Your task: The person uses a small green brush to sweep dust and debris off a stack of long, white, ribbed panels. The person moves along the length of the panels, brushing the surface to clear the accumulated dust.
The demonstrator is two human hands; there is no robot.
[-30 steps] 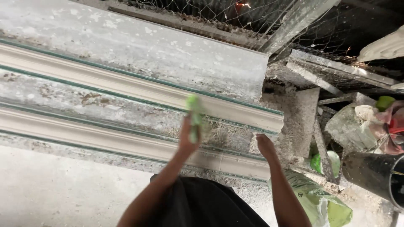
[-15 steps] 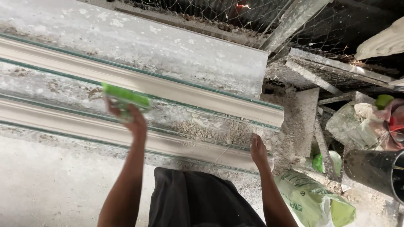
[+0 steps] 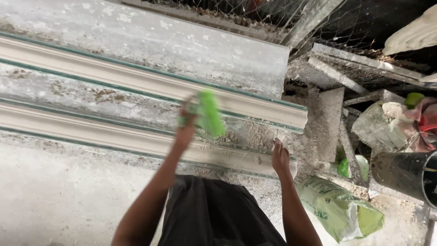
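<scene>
Left hand: your left hand (image 3: 185, 132) is closing its fingers around a bright green brush (image 3: 208, 114), which is blurring above the trough between the two mouldings.
Green brush: it is showing as a green smear, tilting slightly, just over the dusty strip near the right end of the far plaster moulding (image 3: 150, 82); you cannot tell whether it is touching the surface.
Right hand: your right hand (image 3: 280, 157) is resting on the right end of the near plaster moulding (image 3: 91, 132), fingers lying together and pointing away from you, gripping nothing.
Mouldings: both long white cornice pieces are lying side by side, running from the left edge towards the right, each edged with a thin green line.
Counter: the grey, plaster-crusted counter (image 3: 68, 196) is carrying both mouldings.
Right side: a green-and-white sack (image 3: 339, 212) is lying near your right forearm, a black bucket (image 3: 405, 175) is standing beyond it, and wire mesh (image 3: 255, 11) is running along the top.
</scene>
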